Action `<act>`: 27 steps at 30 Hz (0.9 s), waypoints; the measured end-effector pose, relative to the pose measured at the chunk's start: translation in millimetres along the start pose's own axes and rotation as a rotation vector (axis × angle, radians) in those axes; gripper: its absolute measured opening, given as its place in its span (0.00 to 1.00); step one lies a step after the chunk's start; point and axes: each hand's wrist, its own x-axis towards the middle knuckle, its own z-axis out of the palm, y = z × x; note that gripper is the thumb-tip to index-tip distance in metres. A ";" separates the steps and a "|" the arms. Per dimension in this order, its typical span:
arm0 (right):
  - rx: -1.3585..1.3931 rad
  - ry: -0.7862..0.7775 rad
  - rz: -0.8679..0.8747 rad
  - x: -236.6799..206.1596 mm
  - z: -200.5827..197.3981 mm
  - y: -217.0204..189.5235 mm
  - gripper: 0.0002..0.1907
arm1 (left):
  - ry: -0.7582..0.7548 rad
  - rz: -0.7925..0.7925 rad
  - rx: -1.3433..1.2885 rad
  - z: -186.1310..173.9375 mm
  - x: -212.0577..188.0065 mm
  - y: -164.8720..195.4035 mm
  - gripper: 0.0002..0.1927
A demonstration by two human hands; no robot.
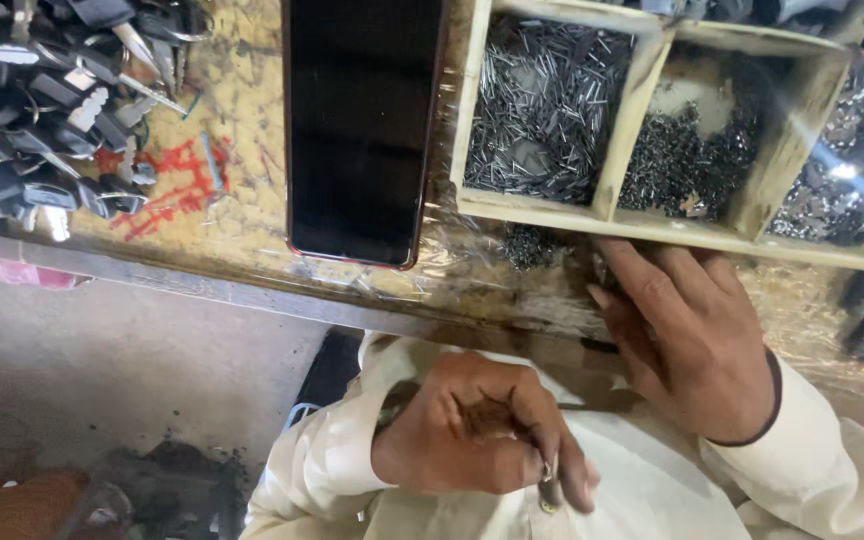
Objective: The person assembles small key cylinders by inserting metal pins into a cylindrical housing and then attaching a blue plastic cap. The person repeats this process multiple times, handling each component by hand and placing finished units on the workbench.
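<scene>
Fingers of the left hand [472,435] pinch a small metal piece [546,470]; right hand [692,340] rests loosely spread on the bench [242,200].

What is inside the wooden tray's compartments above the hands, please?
The wooden tray holds thin steel pins in its left compartment and darker small metal bits in the next. The right one's contents blur under glare.

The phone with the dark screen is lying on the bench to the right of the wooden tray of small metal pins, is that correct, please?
Not quite: the head view shows the phone lying on the bench to the left of the wooden tray of small metal pins, not to its right.
</scene>
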 end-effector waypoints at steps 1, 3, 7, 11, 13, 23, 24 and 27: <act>-0.063 0.013 -0.072 -5.6 6.4 7.4 0.34 | 0.021 0.029 0.048 0.2 -3.7 2.5 0.02; -0.186 0.032 -0.192 -17.7 14.6 21.7 0.35 | 0.051 0.068 0.102 -0.6 -7.0 2.0 0.03; -0.119 0.074 -0.135 -28.4 3.0 24.2 0.33 | 0.105 0.051 0.226 -4.2 -12.4 -6.9 0.04; 0.147 0.337 -0.005 -34.3 -17.3 -20.7 0.22 | 0.198 0.163 0.246 -3.7 -8.8 -21.8 0.04; 0.216 0.449 0.005 -40.0 -12.6 -52.1 0.18 | 0.181 0.163 0.312 -0.8 -3.5 -30.1 0.05; 0.391 0.481 0.167 -54.6 0.9 -27.1 0.15 | 0.269 0.276 0.575 7.5 12.6 -42.8 0.06; 0.342 0.477 0.161 -55.4 2.6 -24.1 0.13 | 0.248 0.269 0.706 6.4 13.3 -41.2 0.07; 0.257 0.535 0.215 -56.8 9.7 -24.6 0.11 | 0.180 0.491 1.005 3.0 18.3 -38.3 0.09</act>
